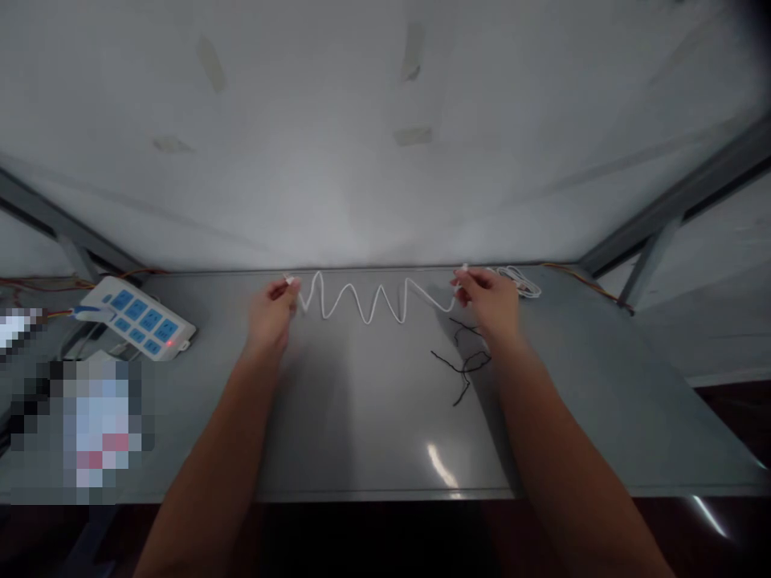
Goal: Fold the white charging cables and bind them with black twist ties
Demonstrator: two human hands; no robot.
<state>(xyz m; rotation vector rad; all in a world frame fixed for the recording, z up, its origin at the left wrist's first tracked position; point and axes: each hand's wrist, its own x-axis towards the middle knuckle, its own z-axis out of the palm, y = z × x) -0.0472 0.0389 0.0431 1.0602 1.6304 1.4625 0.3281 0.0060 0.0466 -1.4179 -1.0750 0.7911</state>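
Two fingertip pinches hold a white cable (pixel 367 322): the left hand (pixel 271 311) grips one end, the right hand (pixel 492 302) the other. Between them the cable zigzags along the back of the tabletop (pixel 385 409). Thin black strands (pixel 463 371) lie near the right wrist, partly hidden by it. Just beyond the right hand sits a coiled white cord (pixel 524 283); well left, a power strip (pixel 142 318) with blue sockets shows a red light.
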